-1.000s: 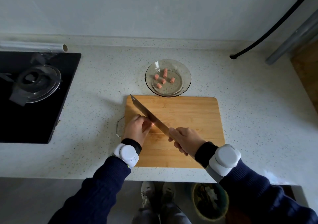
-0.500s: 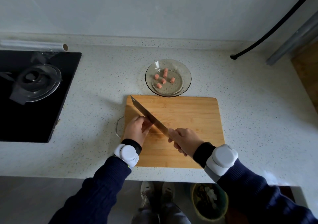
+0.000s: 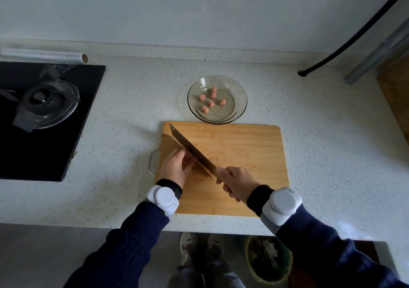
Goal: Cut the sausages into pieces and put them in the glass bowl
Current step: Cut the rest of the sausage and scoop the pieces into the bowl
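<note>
Our right fingers are wrapped tight around the handle of the knife. The right hand sits over the near part of the wooden cutting board. The blade slants away to the far left across the board, with its tip close to the board's far left corner. Our left hand rests on the board against the blade's left side. Its fingers are curled downward, and we cannot tell what they hold, since the hand hides whatever is beneath them. No sausage shows on the board.

Just past the board's far edge stands the glass bowl on the speckled tabletop. Several cut sausage pieces lie scattered in its bottom. Off to the left is a black hob, well apart from the board, and a roll lies behind it along the wall.
</note>
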The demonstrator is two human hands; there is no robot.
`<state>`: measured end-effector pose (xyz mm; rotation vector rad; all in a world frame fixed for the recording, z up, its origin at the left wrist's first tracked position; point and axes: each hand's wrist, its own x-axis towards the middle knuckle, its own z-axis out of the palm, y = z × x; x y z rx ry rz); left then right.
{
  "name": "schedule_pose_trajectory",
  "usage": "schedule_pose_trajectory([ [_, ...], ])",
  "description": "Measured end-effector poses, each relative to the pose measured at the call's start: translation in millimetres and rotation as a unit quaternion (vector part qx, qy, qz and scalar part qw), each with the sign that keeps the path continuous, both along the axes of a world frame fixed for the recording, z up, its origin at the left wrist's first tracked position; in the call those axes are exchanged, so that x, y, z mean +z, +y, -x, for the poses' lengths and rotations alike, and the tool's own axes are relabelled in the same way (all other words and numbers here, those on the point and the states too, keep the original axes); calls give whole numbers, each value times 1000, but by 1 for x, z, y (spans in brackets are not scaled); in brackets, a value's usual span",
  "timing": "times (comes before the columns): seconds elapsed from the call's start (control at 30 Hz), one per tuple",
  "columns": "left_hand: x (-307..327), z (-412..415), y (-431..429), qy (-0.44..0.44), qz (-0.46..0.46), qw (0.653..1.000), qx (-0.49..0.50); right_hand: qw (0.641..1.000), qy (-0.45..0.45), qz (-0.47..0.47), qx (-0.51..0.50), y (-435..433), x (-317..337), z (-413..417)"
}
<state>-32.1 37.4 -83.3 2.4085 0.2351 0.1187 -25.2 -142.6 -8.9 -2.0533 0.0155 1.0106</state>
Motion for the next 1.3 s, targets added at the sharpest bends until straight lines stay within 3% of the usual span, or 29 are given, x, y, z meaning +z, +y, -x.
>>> schedule_pose_trajectory([
  [0.7,-3,4,-1,-2,10,1000,6,996,-4,-51,-71,-4,-7,9],
  [0.97,0,6,-5,-15,8,1000,23,997,-71,-18,-10,-7,2,9],
  [1.3,6,9,-9,10,5,999,43,997,-77,-5,9,-7,2,13],
])
